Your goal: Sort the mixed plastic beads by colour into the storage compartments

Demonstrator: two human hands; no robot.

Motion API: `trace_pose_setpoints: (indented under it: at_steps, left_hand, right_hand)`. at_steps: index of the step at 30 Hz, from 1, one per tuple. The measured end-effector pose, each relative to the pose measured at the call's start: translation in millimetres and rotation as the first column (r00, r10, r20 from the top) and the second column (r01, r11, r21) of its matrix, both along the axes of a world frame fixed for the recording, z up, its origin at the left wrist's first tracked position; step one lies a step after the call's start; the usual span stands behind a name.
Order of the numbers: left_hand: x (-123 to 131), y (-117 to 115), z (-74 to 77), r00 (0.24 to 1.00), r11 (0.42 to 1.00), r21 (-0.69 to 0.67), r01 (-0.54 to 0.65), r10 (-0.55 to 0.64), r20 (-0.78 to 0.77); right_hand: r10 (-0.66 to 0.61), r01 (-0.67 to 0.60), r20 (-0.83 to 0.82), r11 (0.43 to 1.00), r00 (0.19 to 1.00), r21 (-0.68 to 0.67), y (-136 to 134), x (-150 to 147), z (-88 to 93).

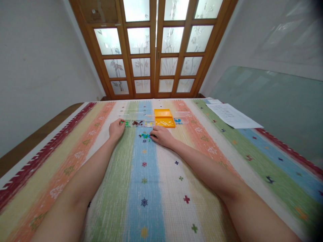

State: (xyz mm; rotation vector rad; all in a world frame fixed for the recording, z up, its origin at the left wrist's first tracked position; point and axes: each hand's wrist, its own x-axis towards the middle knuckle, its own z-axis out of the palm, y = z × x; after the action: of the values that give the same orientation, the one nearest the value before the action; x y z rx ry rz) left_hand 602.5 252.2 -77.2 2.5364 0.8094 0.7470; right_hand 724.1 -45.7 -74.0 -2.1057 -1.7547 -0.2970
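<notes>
My left hand point(117, 129) is at the left end of a row of clear plastic boxes, fingertips pinched together beside small green pieces point(126, 123). Whether a piece is between them is too small to tell. My right hand point(163, 135) rests on the cloth with its fingers curled at the right edge of a loose pile of small blue, green and dark pieces point(144, 135); what they grip is hidden. Between and beyond the hands, dark red pieces point(137, 123) and yellow pieces point(148, 124) lie in clear boxes. An open orange box point(164, 113) holds white pieces point(163, 123).
Blue pieces point(177, 120) lie in a clear box right of the orange one. Printed paper sheets point(228, 115) are at the table's far right. A striped, patterned cloth point(145, 178) covers the table. Wooden glass-paned doors point(154, 50) stand beyond the far edge.
</notes>
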Motion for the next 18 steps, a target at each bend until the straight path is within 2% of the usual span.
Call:
trace_pose_setpoints:
  at_steps: [6,10,13,18]
  left_hand:
    - [0.7,-5.5,1.6,0.999,0.998,0.028,0.052,-0.052,-0.002]
    - [1.3,-15.3,4.1,0.98,0.98,0.035,0.197,-0.197,-0.015]
    - [2.1,-33.1,7.3,0.945,0.944,0.052,0.326,-0.324,-0.034]
    - [3.4,-71.6,12.6,0.85,0.848,0.069,0.525,-0.519,-0.089]
  right_hand:
    - [0.005,-0.004,-0.04,1.0,0.999,0.005,0.1,-2.1,0.8]
    - [-0.008,0.009,-0.056,1.0,0.998,0.019,0.8,-1.0,-1.2]
    - [-0.015,0.017,-0.081,0.999,0.997,0.034,0.5,1.1,-2.9]
    - [-0.016,0.03,-0.176,0.996,0.984,0.08,-0.4,4.7,-4.9]
